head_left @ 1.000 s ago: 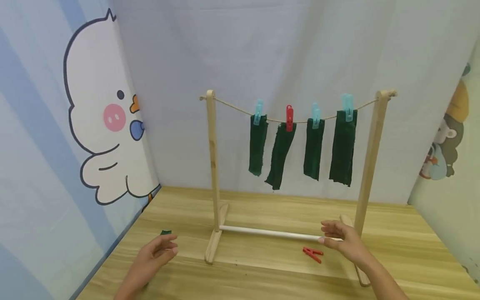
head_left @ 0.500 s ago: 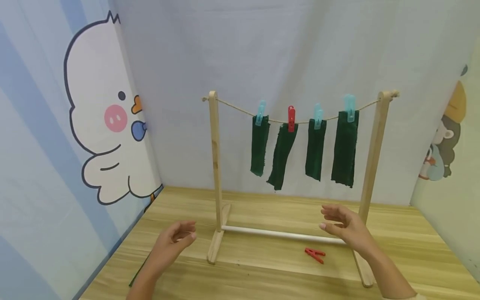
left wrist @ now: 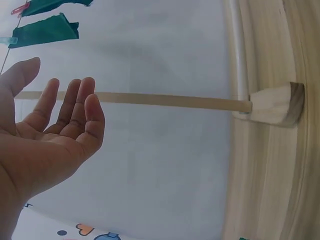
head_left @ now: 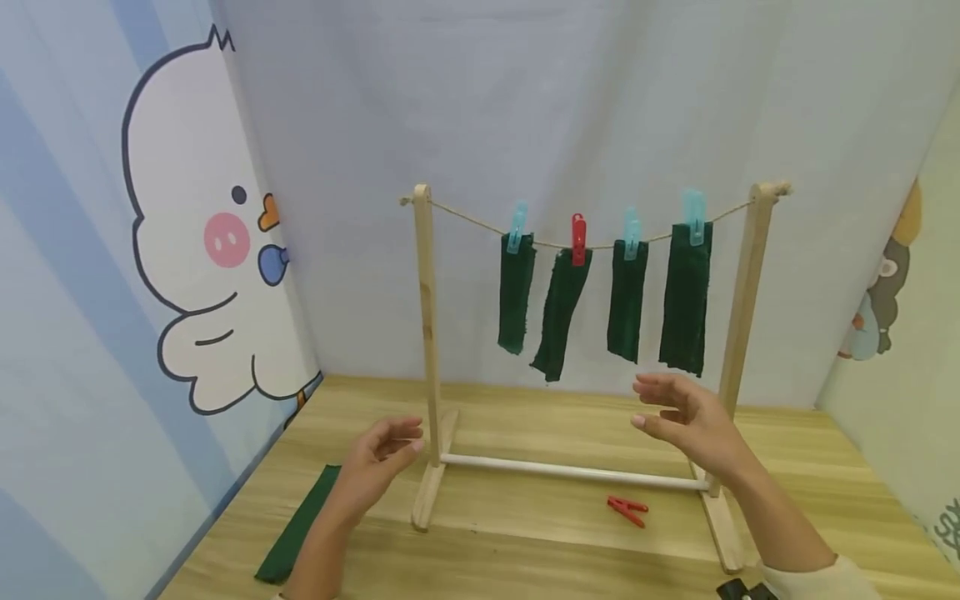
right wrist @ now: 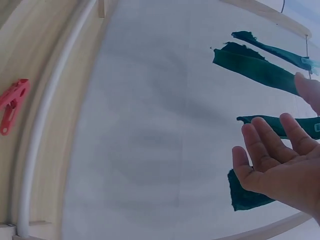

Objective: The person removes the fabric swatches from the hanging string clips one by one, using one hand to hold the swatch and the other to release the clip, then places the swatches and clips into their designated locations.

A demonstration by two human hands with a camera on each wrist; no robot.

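Both hands (head_left: 371,467) (head_left: 695,427) seemingly clear of posts (head_left: 427,325) (head_left: 742,325)

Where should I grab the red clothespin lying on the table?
I'd pinch the red clothespin across its two spread legs, coming from above on the right: it lies flat on the table, legs fanned rightward, closed tip pointing left. Your right hand is nearer.

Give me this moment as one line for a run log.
left hand: empty | right hand: empty | rope: four green cloths, pegged | table: loose green cloth, loose red peg
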